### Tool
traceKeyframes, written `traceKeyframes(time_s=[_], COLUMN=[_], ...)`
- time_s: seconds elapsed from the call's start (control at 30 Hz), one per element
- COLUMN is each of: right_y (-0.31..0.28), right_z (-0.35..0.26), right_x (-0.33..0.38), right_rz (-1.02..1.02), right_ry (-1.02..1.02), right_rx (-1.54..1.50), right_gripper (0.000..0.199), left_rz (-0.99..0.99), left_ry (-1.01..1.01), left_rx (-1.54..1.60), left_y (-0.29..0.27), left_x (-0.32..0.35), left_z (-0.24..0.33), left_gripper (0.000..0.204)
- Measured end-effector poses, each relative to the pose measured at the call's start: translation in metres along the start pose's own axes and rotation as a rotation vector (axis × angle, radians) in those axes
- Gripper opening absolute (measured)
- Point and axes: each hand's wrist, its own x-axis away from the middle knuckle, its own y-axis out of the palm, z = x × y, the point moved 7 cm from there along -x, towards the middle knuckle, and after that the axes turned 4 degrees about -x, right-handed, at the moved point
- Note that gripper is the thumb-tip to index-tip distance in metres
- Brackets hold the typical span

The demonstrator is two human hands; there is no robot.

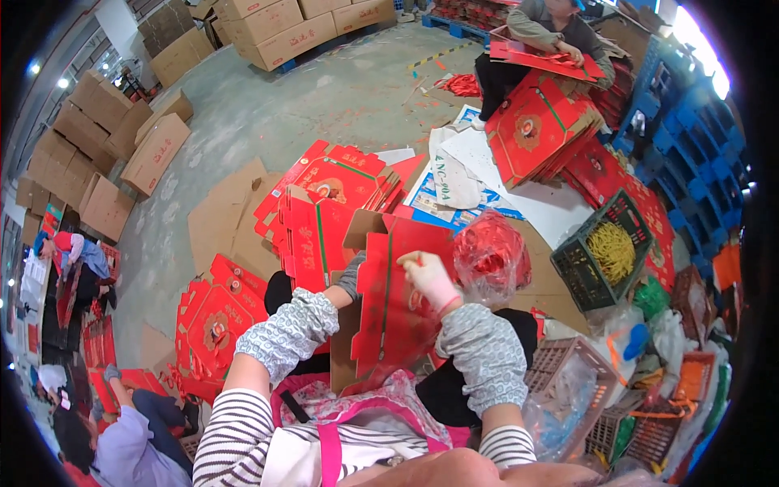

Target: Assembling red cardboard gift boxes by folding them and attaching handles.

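A red printed cardboard box blank (375,325), folded flat with a brown inner side and a green stripe, stands tilted over my lap. My left hand (351,277), in a grey glove, grips its left side, with the fingers partly hidden by the board. Over the front of the board, my right hand (432,278) in a pale glove has its fingers curled together near the green stripe; whatever they pinch is too small to make out. Just beyond that hand lies a clear plastic bag of red material (490,256).
Stacks of red box blanks (329,183) lie ahead and to the left (217,325). A dark green crate (596,280) holds yellow strips (610,250). Brown crates (568,381) stand at right, near blue pallets (690,154). Co-workers sit at far right (535,32) and lower left (130,442).
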Motion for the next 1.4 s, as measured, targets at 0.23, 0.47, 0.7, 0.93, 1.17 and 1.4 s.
traceKeyframes(time_s=[0.23,0.47,0.7,0.93,1.17,1.4], right_y=[-0.133,-0.181,-0.044,0.010,-0.009,-0.070], right_z=[-0.127,-0.162,-0.053,0.034,-0.046,-0.113], right_x=[0.105,0.181,0.038,0.013,0.060,0.134], right_rz=[0.240,0.751,0.254,-0.152,-0.120,-0.037], right_ry=[-0.365,-0.654,-0.135,0.167,0.210,0.054], right_rx=[-1.065,-0.646,-0.165,0.042,-0.270,0.058], right_gripper=[0.020,0.024,0.032,0.013,0.030,0.033], left_rz=[-0.072,-0.133,-0.181,-0.169,-0.155,-0.164], left_ry=[-0.196,-0.333,-0.369,-0.421,-0.467,-0.743], left_rx=[0.139,0.266,0.347,0.434,0.538,1.012], left_y=[-0.005,-0.003,0.009,0.010,0.005,0.000], left_x=[0.042,0.101,0.123,0.120,0.123,0.127], left_z=[-0.036,-0.042,-0.021,-0.016,-0.011,-0.011], left_gripper=[0.019,0.019,0.018,0.018,0.018,0.025])
